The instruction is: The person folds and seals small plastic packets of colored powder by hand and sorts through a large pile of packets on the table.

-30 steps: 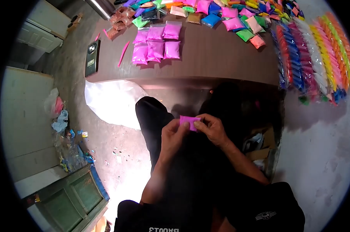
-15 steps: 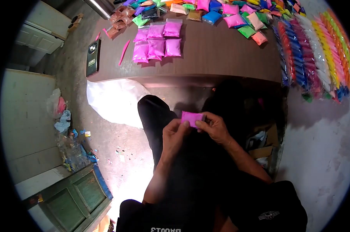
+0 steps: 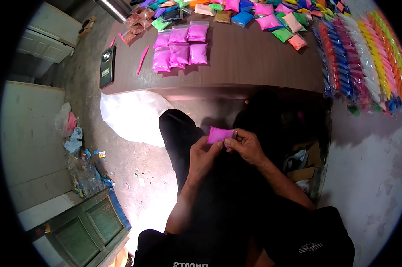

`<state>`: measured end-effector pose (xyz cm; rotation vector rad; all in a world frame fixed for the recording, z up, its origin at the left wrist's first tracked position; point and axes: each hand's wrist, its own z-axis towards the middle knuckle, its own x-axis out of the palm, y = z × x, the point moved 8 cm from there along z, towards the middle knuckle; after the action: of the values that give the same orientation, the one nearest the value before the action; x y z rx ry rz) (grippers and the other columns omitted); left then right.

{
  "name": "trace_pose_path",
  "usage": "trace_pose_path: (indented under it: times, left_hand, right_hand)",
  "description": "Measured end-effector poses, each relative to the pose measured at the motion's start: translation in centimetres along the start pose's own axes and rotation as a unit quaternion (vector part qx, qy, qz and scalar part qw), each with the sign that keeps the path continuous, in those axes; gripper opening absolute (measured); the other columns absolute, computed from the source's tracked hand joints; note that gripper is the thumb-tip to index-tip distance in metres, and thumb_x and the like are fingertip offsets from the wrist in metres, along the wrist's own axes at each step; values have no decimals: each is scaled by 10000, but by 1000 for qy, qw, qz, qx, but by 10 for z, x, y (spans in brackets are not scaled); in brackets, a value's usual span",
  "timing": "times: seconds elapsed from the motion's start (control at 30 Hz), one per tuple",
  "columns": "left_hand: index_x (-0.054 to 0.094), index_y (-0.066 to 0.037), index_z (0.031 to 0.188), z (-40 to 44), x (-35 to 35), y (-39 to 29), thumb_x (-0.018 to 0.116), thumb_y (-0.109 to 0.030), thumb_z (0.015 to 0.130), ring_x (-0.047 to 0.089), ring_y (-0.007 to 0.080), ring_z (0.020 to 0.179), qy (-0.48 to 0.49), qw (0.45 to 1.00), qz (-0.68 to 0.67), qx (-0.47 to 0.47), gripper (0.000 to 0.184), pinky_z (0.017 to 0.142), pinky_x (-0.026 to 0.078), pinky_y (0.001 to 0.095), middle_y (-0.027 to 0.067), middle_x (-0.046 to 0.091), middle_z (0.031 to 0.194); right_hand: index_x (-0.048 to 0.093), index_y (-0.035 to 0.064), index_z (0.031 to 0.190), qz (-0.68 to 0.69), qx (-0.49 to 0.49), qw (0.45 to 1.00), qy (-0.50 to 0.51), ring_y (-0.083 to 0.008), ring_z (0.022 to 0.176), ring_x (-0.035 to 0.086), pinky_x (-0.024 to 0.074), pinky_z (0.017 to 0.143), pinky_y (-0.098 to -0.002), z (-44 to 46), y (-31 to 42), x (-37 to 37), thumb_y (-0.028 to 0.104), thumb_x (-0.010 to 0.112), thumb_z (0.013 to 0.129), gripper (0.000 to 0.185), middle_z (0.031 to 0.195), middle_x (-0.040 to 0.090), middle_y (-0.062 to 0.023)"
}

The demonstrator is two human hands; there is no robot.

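Note:
A small clear packet of pink material (image 3: pixel 219 134) is held above my lap in both hands. My left hand (image 3: pixel 204 153) pinches its lower left edge, the thumb lying on the front. My right hand (image 3: pixel 246 147) grips the right end, with thumb and fingers closed near the clear edge. Beyond them on the brown table (image 3: pixel 241 66), several similar pink packets (image 3: pixel 179 53) lie side by side in two rows. A thin pink plastic tool (image 3: pixel 142 60) rests to the left of these rows.
A dark phone (image 3: pixel 107 66) lies at the table's left edge. Packets in many colours (image 3: pixel 267 21) and a metal cylinder (image 3: pixel 114 9) occupy the far side. Long strips of coloured packets (image 3: pixel 361 62) hang at the right. A white plastic bag (image 3: pixel 132 116) sits on the floor below.
My left thumb has slid slightly right and down along the packet, uncovering more of its left side. Both hands still hold it in nearly the same place.

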<state>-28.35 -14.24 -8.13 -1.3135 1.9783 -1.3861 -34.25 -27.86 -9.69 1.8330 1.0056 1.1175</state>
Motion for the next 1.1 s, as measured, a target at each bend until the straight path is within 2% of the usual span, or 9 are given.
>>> trace_pose_path:
  times: [0.07,0.37,0.57,0.77,1.1]
  left_hand:
    - [667,-11,1060,1,0,-2,731,-217,933,564,42,737,-3,1000,-14,27,250,674,443,185,-19,656,848]
    - [665,-21,1027,3,-1,2,700,-200,953,555,40,730,-7,1000,14,-7,197,674,441,183,-24,639,828]
    - [664,-22,1015,4,-3,-3,697,-188,954,550,35,729,-13,999,26,37,180,674,438,179,-26,632,829]
    - [668,-28,1026,1,4,-7,700,-188,949,543,34,740,-12,999,23,19,181,680,430,180,-36,623,826]
    - [671,-31,1032,1,2,-9,691,-191,951,536,39,739,2,999,5,49,181,691,422,181,-32,617,823]
  right_hand:
    - [670,-1,1099,4,1,1000,1,-54,757,628,526,665,-206,0,-3,0,104,684,945,187,904,685,-5]
    - [673,-5,1095,-22,-8,1000,-15,-62,739,624,524,669,-203,-1,-1,-3,108,690,939,194,892,684,-17]
    - [677,-4,1100,-33,15,999,-18,-60,755,618,511,677,-211,-2,2,-1,128,692,936,211,886,683,-7]
    - [689,3,1072,-68,-13,997,-17,-53,779,614,505,707,-215,-1,0,-7,124,689,936,182,883,679,4]
    - [692,12,1051,-31,-24,999,-15,-51,798,616,507,719,-214,-2,-1,1,125,695,931,165,892,680,10]
